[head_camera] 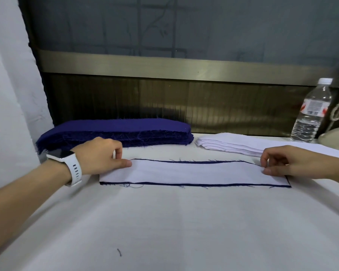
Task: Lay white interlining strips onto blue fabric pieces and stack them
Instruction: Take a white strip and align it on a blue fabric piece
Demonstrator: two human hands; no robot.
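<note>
A white interlining strip (194,172) lies on a blue fabric piece (204,185), whose dark edge shows along the strip's front and back. My left hand (104,155), with a white watch on the wrist, pinches the strip's far left corner. My right hand (288,163) pinches its far right corner. Behind, at the left, a stack of blue fabric pieces (115,133) rests on the table. To its right sits a pile of white interlining strips (229,143).
A clear water bottle (311,112) stands at the back right beside a beige object with a cord (337,132). The work lies on a white cloth-covered table (174,227) with a loose blue thread (119,252) near the front. A dark wall panel rises behind the stacks.
</note>
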